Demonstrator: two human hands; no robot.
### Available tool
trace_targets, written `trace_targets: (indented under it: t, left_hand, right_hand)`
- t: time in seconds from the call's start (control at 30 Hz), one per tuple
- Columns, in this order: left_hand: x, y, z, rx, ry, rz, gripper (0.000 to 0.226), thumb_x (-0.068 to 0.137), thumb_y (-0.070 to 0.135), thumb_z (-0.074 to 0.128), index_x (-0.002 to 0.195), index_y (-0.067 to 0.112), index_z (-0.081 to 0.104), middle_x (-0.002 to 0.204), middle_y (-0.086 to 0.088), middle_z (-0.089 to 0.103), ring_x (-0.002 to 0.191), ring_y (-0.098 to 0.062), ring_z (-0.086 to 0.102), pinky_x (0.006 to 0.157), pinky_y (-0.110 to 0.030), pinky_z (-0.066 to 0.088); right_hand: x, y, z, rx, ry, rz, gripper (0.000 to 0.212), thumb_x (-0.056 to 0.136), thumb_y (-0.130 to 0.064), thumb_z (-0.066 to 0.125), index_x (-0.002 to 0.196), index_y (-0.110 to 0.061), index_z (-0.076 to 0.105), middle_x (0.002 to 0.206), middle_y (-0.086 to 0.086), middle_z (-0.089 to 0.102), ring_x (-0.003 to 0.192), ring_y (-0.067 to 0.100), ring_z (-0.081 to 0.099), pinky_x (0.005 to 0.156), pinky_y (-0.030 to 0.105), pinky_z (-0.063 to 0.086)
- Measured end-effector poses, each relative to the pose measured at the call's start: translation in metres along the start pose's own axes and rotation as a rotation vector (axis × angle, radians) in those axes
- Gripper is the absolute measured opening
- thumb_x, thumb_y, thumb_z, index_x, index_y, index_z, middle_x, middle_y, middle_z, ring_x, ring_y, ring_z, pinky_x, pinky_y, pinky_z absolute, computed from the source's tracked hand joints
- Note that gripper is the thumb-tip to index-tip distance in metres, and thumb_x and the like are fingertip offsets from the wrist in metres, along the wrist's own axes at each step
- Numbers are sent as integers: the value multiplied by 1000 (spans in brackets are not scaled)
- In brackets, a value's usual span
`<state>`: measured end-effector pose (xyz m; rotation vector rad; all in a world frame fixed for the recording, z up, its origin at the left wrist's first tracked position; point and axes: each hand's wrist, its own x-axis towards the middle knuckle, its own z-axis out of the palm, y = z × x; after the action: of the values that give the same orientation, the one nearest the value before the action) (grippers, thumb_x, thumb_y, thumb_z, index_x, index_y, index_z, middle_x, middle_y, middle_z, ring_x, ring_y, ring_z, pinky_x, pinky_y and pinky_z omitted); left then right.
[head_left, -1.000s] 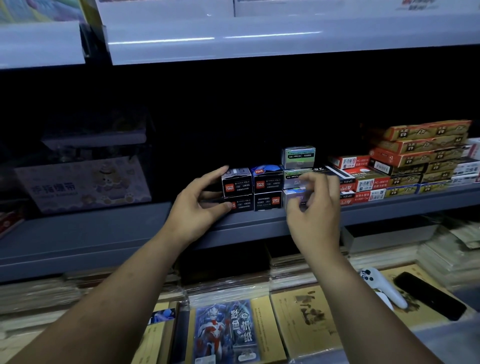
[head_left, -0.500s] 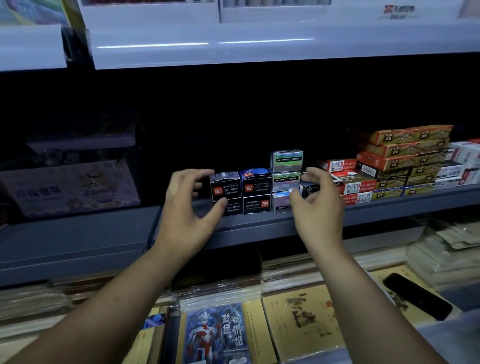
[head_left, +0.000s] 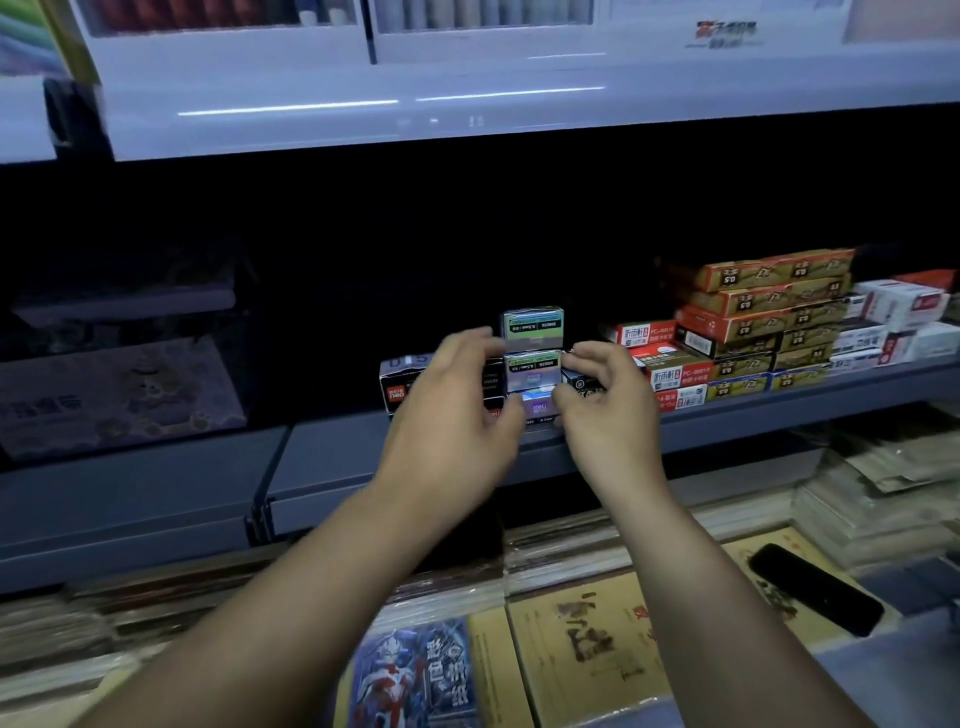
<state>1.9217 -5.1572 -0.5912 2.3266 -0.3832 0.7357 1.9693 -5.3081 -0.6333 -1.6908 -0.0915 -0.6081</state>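
Observation:
On the grey shelf stands a stack of three small silver-green boxes. Left of it are black boxes with red labels. My left hand covers the black boxes next to the stack. Its fingers curve over their top and its thumb lies by the lowest silver box. Whether it grips them is hidden. My right hand is right of the stack and pinches a small black box between thumb and fingers, close against the stack.
Red and orange-gold flat boxes are piled to the right on the same shelf, with white boxes beyond them. A white shelf edge overhangs above. Below lie wrapped booklets and a black phone.
My left hand has slid right from the outer black boxes to the ones beside the silver stack. My right hand has shifted slightly left, still holding the small black box.

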Motion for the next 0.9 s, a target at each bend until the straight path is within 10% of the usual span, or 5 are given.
trace_targets:
  t: [0.23,0.9]
  left_hand:
    - [28,-4,0,175,-145,-16,71,91,17,65,151,29,30,145,9,60,124,-22,62,94,-46,55]
    - [29,2,-7,316,-75,57,62,90,17,66,145,33,42,125,17,71,113,-19,68,86,-43,58]
  right_hand:
    - [0,-3,0,12,-7,19,35,93,-9,66,121,-27,55,122,-16,67,70,34,68,68,44,57]
    - [-5,-1,-2,47,95,-30,33,91,-3,65,117,-24,60,106,-13,70,51,3,45,58,28,43]
